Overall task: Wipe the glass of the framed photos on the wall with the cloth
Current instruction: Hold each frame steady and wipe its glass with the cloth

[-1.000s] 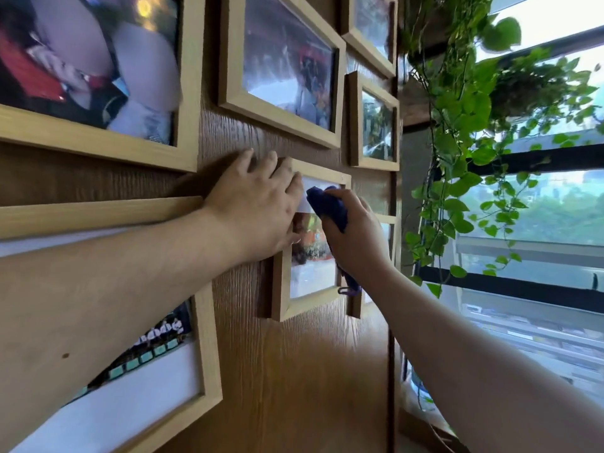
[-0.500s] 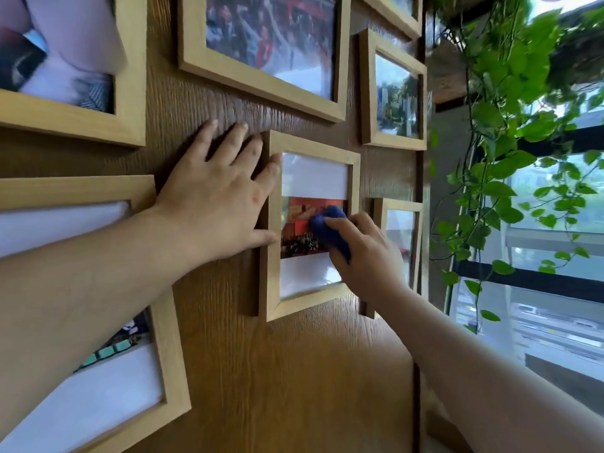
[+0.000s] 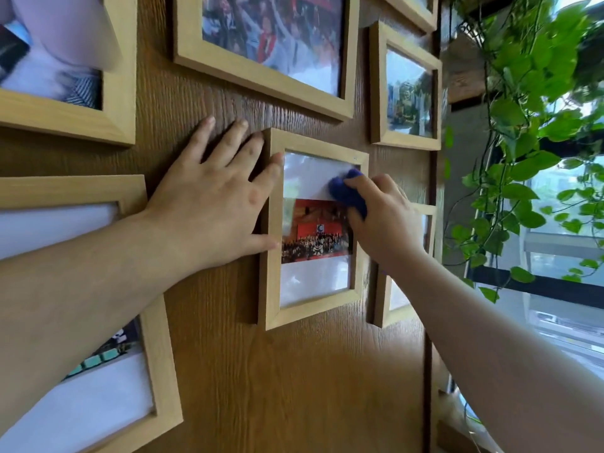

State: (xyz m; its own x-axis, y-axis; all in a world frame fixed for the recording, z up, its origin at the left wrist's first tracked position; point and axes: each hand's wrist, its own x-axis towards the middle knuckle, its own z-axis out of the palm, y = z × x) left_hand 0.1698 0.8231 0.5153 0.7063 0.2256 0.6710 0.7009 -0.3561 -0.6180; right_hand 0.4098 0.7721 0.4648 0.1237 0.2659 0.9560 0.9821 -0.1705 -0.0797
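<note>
A small light-wood framed photo [image 3: 273,289] hangs in the middle of the brown wooden wall, with a red stage picture behind its glass. My right hand [image 3: 385,220] presses a bunched blue cloth [image 3: 348,191] against the upper right of that glass. My left hand [image 3: 215,197] lies flat with fingers spread on the wall, its little finger and thumb touching the frame's left edge. My right hand hides part of a smaller frame [image 3: 380,305] just to the right.
More wooden frames surround it: a large frame [image 3: 258,73] above, an upright frame [image 3: 379,93] at upper right, two frames at left [image 3: 121,60] [image 3: 160,371]. A trailing green plant [image 3: 523,165] hangs beside the window [image 3: 562,250] on the right.
My right hand has carried the cloth up from the middle of the glass to its upper right. My left hand stays flat at the frame's left edge. The view has shifted slightly.
</note>
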